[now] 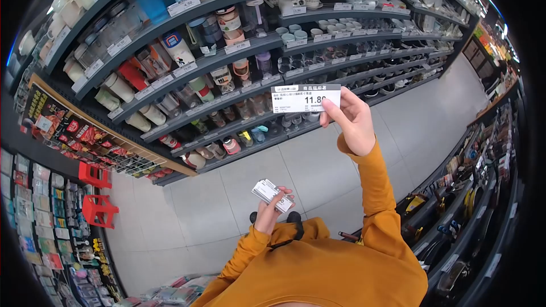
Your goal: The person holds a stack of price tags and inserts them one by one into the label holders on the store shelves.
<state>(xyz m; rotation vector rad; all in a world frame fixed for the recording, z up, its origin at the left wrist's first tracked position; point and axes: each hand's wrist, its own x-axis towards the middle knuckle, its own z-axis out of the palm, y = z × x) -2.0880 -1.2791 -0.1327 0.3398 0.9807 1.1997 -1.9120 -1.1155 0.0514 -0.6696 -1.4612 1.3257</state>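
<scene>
Price tag [296,101] is pinched between right hand [354,119] thumb and fingers, raised before the shelves [239,45]; left hand [272,207] grips the tag stack [272,194] lower down.

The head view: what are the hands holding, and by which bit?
The right hand pinches a price card by its right end; the left hand grips a stack of cards near its right end.

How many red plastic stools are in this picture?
2. One red plastic stool stands on the grey tiled floor at picture left; the other red stool stands just below it in the picture. More could be hidden behind the shelving.
</scene>
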